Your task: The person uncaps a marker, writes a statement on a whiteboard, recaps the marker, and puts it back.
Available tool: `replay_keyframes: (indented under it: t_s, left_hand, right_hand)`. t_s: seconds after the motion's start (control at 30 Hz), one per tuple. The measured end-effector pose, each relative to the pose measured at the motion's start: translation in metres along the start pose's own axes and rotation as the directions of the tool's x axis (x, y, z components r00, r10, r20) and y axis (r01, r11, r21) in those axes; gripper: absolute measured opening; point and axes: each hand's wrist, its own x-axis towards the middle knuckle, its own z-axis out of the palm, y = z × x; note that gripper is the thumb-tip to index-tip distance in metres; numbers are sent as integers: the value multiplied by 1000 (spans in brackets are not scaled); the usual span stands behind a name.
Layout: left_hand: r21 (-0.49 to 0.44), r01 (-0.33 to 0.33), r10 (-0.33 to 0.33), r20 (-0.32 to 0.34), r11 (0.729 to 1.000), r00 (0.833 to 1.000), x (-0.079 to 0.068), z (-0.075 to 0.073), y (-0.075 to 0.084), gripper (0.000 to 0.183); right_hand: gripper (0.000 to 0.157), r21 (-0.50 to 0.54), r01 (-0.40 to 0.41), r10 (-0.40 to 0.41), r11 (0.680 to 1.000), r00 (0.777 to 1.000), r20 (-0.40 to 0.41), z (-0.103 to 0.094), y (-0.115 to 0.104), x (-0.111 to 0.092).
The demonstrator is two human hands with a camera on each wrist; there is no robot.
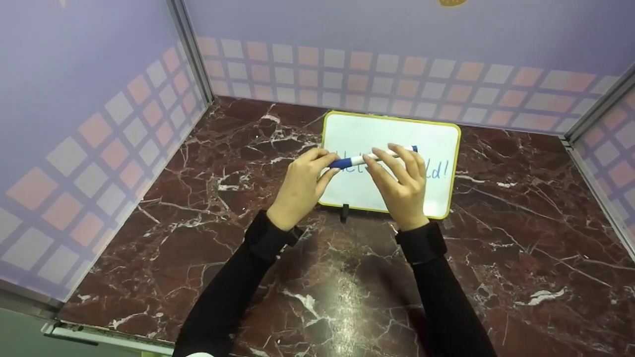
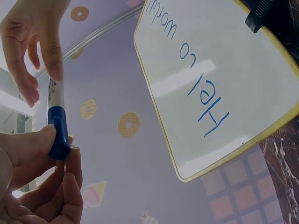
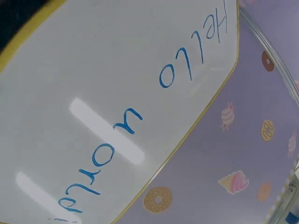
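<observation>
A white marker (image 1: 358, 159) with a blue cap (image 2: 58, 130) is held level above the whiteboard (image 1: 387, 133). My left hand (image 1: 300, 186) pinches the capped end between thumb and fingers. From the other side, my right hand (image 1: 406, 191) grips the white barrel with its fingertips; the blue tail end shows beyond its fingers. In the head view the cap still sits against the barrel. The yellow-framed board bears "Hello world!" in blue (image 3: 167, 76), partly covered by the marker and right hand in the head view. Neither hand shows clearly in the right wrist view.
A black clip-like piece (image 1: 345, 213) sits at the board's near edge. Dark red marbled tabletop (image 1: 198, 258) surrounds the board. Purple panels (image 1: 278, 25) with pink and white squares stand at the back, left and right.
</observation>
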Motion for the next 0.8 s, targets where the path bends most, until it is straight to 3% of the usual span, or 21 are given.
replay_keyframes:
  t_s: [0.37,0.53,0.67,0.8]
  left_hand:
    - [2,-26,26,19,1000,999,0,-1,2,23]
    - [90,-43,42,21,995,999,2,-3,1,52]
    - [236,17,-27,41,972,999,4,-2,-7,77]
    - [359,117,-148,58,926,987,2,3,-25,77]
  right_hand:
    - [26,0,23,-23,1000,1000,-18,3,3,-6]
    - [24,26,3,0,1000,995,-95,-2,8,-3]
    - [19,41,-48,54,998,984,-167,-9,17,0]
    - [14,13,-138,138,990,973,-183,-20,33,0]
